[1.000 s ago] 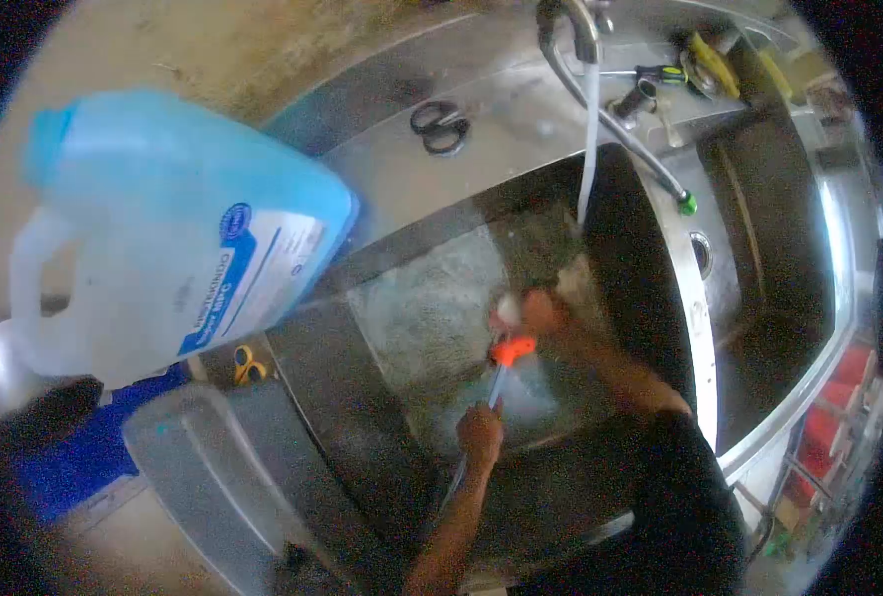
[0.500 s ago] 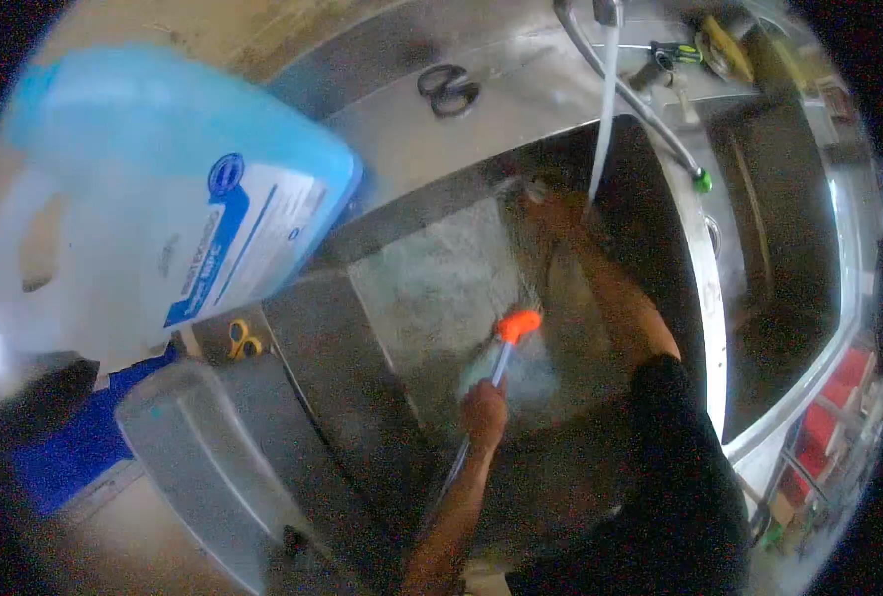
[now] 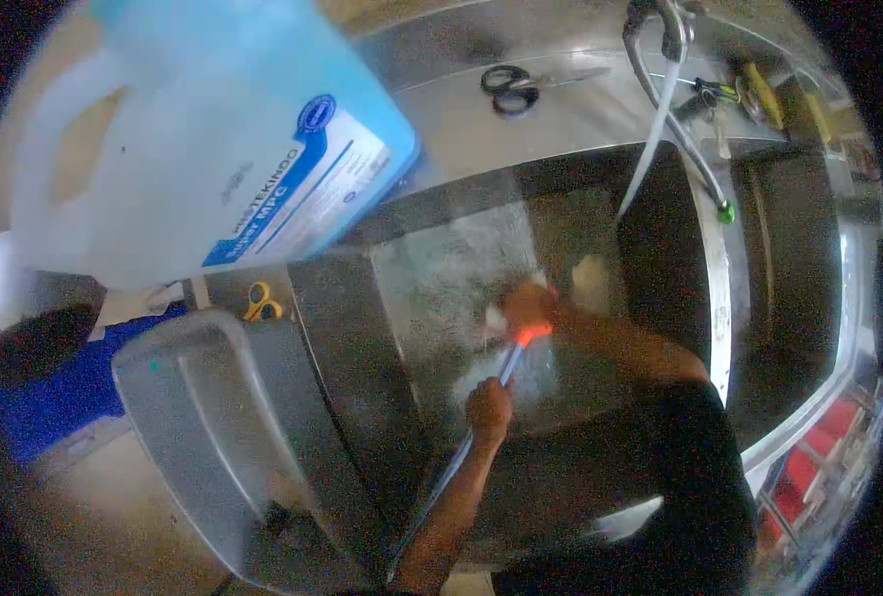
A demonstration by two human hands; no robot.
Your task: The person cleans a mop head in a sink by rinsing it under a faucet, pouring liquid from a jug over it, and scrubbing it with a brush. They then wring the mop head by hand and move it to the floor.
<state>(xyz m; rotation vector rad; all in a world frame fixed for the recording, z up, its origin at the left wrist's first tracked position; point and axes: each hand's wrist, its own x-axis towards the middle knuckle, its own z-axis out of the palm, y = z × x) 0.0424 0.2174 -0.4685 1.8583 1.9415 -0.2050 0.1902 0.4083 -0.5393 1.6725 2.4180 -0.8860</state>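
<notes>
The blue jug [image 3: 213, 129], labelled "Super MPC", looms over the steel sink [image 3: 705, 288]. In the basin, a long tool [image 3: 509, 366] slants up from the left hand [image 3: 488, 405], closed round its shaft, to its orange end beneath the right hand [image 3: 529, 306]; that hand's grip I cannot tell.

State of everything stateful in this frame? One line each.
Tap: on, water running into the sink.
Left hand: closed around the tool handle.
Right hand: on the tool's orange head; grip unclear.
Black scissors: closed, lying on the counter.
Blue jug: cap out of frame, so open or closed cannot be told.
</notes>
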